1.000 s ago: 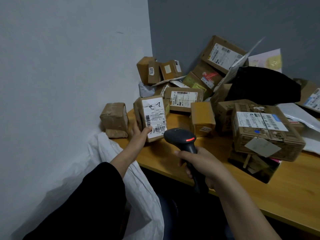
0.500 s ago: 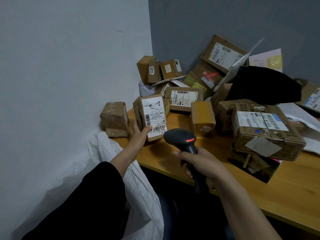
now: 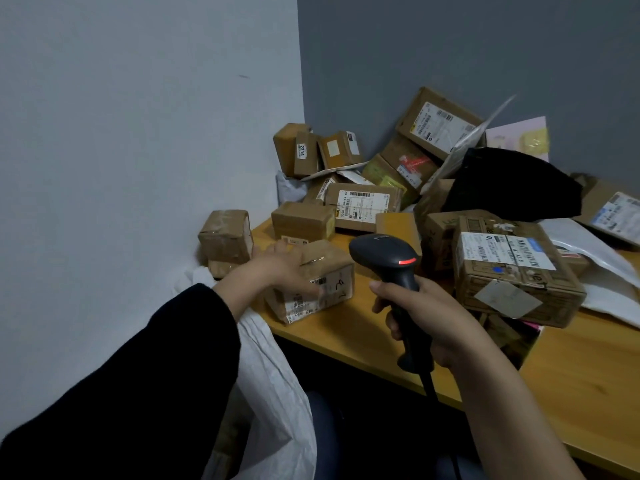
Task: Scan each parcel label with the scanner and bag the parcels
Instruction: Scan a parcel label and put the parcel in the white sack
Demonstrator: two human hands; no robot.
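Right now one brown parcel [image 3: 313,271] is gripped by the left hand [image 3: 282,266]. The fingers are curled over its top and far side, and the thumb is pressed on the labelled front face. The parcel is tilted and sits at the near-left corner of the surface [image 3: 588,393], with its lower edge touching or just above the wood; which one cannot be told. The scanner [image 3: 382,254] is held upright by the right hand [image 3: 427,318], fingers wrapped fully round the handle. A red light is lit on its head, and the nose is aimed past the parcel, not at the label.

Step judged: bagging of this parcel. It should be lifted clear of the surface edge, then carried left and down into the white bag [image 3: 273,375], which hangs just beside that corner. The bag mouth is largely hidden under the dark sleeve [image 3: 138,375], so the drop should be made low. The scanner and its cable [image 3: 429,382] are best held aside.

In the way: a taped box [image 3: 225,235] stands against the wall [image 3: 138,133], close to the bag's top edge, and could be knocked. Behind, a loose pile [image 3: 363,206] of labelled parcels is stacked into the corner. A large box [image 3: 512,271] and a black pouch [image 3: 512,185] are seen to the right, well apart from the bag.
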